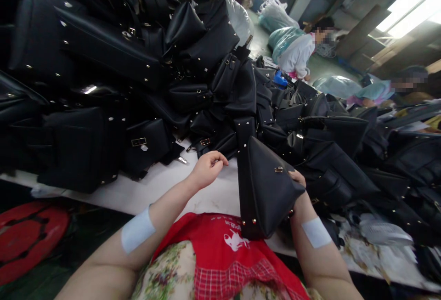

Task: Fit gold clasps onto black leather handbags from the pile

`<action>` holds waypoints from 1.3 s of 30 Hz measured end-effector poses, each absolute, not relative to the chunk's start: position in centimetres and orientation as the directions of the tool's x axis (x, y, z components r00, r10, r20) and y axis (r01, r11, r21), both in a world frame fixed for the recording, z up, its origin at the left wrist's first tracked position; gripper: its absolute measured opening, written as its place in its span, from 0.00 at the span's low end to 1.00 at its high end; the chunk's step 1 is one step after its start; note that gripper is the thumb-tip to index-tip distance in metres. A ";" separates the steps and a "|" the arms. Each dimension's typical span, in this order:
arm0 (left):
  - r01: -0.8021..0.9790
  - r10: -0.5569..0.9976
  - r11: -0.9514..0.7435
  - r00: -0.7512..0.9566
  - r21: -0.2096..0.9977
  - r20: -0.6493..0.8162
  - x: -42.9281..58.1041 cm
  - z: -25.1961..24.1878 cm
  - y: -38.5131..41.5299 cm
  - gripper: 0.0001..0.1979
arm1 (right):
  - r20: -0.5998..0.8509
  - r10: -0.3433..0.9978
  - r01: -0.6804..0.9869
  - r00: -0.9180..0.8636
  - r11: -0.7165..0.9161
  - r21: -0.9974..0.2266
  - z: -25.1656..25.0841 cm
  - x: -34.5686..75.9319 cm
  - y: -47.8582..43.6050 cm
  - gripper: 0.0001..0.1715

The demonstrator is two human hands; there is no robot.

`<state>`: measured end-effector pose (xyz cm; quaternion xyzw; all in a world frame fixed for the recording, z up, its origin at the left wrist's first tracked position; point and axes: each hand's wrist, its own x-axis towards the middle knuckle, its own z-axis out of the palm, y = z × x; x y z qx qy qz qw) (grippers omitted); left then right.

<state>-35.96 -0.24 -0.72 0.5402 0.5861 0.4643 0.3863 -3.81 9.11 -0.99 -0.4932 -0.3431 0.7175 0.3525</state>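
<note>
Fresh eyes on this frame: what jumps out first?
The heap of black bags sprawling across the white table. Then the red apron at bottom centre, and in front of it a black bag held by the right hand. A red disc shows at lower left.

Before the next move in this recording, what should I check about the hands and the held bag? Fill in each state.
1. Right hand has the black bag: ok, its grip is at the bag's side.
2. Left hand off that bag: ok, fingers curled, apart from it.
3. Left palm free of small items: cannot tell, hidden.
4. Metal clasp in sight: ok.
5. Space beyond the hands uncluttered: not ok, piled bags crowd it.
</note>
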 end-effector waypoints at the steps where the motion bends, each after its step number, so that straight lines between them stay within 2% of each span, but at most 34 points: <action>1: 0.259 0.992 0.013 -0.127 0.966 0.021 -35.9 -0.6 0.6 0.11 | -0.455 0.841 -0.146 -0.294 -0.510 -0.848 -0.9 -4.1 9.2 0.06; 4: 0.212 0.979 0.039 -0.204 0.976 0.006 -36.0 -0.8 2.9 0.09 | -0.430 0.824 -0.104 -0.369 -0.496 -0.862 -0.7 -5.2 8.9 0.07; 6: 0.106 0.976 0.043 -0.217 0.993 -0.019 -36.1 -1.0 4.2 0.10 | -0.422 0.813 -0.098 -0.402 -0.496 -0.863 -0.6 -5.9 8.6 0.09; 9: -0.142 0.987 0.074 -0.129 0.987 -0.092 -36.4 -1.1 5.6 0.14 | -0.410 0.791 -0.105 -0.454 -0.505 -0.857 -0.5 -6.7 8.3 0.13; 12: -0.245 0.996 0.052 -0.060 0.968 -0.068 -36.8 -0.5 6.2 0.15 | -0.391 0.766 -0.114 -0.510 -0.511 -0.852 -0.3 -7.4 8.3 0.15; 17: -0.181 0.999 0.045 -0.019 0.982 -0.049 -38.0 0.7 6.9 0.14 | -0.387 0.708 -0.066 -0.591 -0.521 -0.851 0.2 -8.1 8.7 0.13; 25: -0.153 0.987 0.127 0.116 0.980 -0.110 -39.2 0.2 7.9 0.15 | -0.378 0.730 -0.107 -0.569 -0.521 -0.847 0.8 -9.1 8.6 0.15; 33: -0.201 0.993 0.096 0.090 0.975 -0.079 -38.8 -0.9 8.1 0.15 | -0.381 0.745 -0.094 -0.548 -0.508 -0.856 1.2 -9.2 8.6 0.13; 39: -0.140 0.995 0.072 0.082 0.987 -0.061 -38.5 -1.0 8.0 0.14 | -0.362 0.760 -0.111 -0.540 -0.491 -0.864 1.2 -9.7 8.5 0.12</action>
